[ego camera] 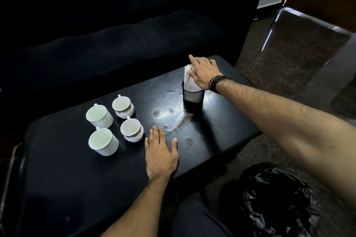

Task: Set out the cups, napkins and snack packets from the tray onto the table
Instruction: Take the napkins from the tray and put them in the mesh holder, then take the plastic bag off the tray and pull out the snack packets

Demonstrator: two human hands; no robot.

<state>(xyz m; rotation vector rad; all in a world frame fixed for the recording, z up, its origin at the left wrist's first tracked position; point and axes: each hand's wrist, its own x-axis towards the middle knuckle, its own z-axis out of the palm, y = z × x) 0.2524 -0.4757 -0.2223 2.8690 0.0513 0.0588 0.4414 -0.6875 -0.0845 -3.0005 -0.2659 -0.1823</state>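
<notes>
The low black rectangular counter carries everything, with no tray or snack packets in view. The right hand reaches far right, its grip pinched on the folded white paper napkins, likely settling them upright in the black mesh metal cup. The left hand lies flat, grip apart and empty, probably bracing the lean. Four white ceramic cups stand clustered upright at left, clear of the reach.
</notes>
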